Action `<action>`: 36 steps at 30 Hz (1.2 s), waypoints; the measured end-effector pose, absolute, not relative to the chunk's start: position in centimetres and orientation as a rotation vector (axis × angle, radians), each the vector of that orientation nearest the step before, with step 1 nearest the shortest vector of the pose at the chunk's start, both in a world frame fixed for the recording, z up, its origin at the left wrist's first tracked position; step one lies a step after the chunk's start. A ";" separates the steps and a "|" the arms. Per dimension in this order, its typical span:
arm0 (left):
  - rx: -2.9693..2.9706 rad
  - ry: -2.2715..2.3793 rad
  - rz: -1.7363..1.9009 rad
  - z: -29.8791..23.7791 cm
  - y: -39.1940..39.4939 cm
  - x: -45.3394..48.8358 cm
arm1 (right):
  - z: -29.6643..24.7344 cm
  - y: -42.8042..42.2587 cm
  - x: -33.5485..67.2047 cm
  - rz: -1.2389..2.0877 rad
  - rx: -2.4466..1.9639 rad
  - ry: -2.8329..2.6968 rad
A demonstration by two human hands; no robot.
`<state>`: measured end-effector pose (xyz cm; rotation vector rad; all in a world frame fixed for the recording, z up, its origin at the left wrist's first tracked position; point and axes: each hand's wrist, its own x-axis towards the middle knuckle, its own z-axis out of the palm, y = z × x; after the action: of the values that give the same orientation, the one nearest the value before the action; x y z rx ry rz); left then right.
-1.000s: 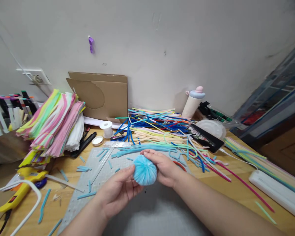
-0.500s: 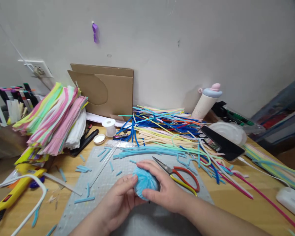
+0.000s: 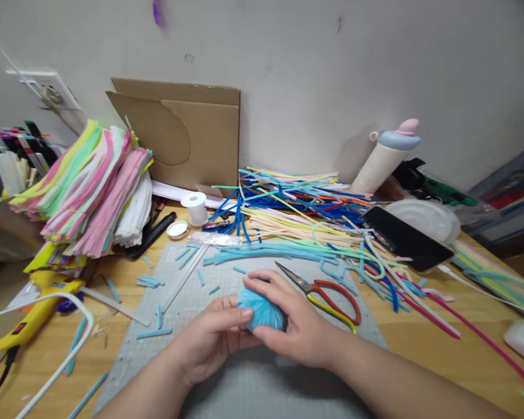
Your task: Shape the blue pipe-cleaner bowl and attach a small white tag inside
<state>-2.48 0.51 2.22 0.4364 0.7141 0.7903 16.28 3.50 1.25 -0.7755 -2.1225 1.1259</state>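
Note:
A fuzzy light-blue ball [image 3: 262, 309], its fibres fanning out from a centre, is held between both hands above the grey cutting mat [image 3: 253, 390]. My left hand [image 3: 218, 331] supports it from the left and below, thumb against its side. From the right, my right hand [image 3: 294, 320] curves over it, fingers across the top and thumb on the near side. The underside of the ball is hidden by the fingers. Just beyond my right hand lie scissors [image 3: 314, 289] with red and yellow handles. Cut light-blue pipe cleaner pieces [image 3: 154, 334] are scattered on the mat's left.
Bundled pipe cleaners [image 3: 297, 198] spread along the wall. At left are a yellow glue gun [image 3: 39, 317], a white cable [image 3: 81, 349] and pastel pipe cleaner bundles [image 3: 82, 198]. Cardboard [image 3: 209, 134] leans behind a spool [image 3: 196, 209]. A phone [image 3: 410, 238] and bottle [image 3: 382, 160] stand right.
The camera view has tilted down slightly, so the table appears higher. Both hands still hold the blue ball, which has turned a little between the fingers.

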 end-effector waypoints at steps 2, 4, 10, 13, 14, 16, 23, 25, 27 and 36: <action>0.456 0.695 0.735 2.1 0.5 -2.7 | 1.3 3.4 16.2 1.127 -0.748 -2.138; 0.484 0.688 0.689 2.0 0.5 -2.8 | 1.3 3.4 16.2 1.118 -0.726 -2.153; 0.545 0.722 0.677 1.6 0.7 -2.8 | 1.2 3.3 15.9 1.075 -0.692 -2.154; 0.564 0.709 0.708 1.6 0.7 -2.6 | 1.2 3.2 15.9 1.086 -0.695 -2.147; 0.561 0.701 0.722 1.6 0.6 -2.5 | 1.2 3.2 16.0 1.094 -0.701 -2.143; 0.542 0.682 0.753 1.6 0.6 -2.4 | 1.3 3.2 16.1 1.107 -0.722 -2.130; 0.534 0.740 0.780 1.5 0.6 -2.4 | 1.4 3.4 16.0 1.098 -0.793 -2.092; 0.532 0.750 0.795 1.4 0.5 -2.4 | 1.4 3.3 16.0 1.096 -0.787 -2.096; 0.524 0.755 0.807 1.3 0.5 -2.3 | 1.3 3.2 16.0 1.097 -0.778 -2.098; 0.444 0.728 0.801 1.5 0.4 -1.9 | 1.1 3.1 16.0 1.096 -0.769 -2.110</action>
<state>-1.87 0.39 1.46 0.4438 0.7277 0.8007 15.99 3.12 1.06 -0.7686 -2.1101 1.0959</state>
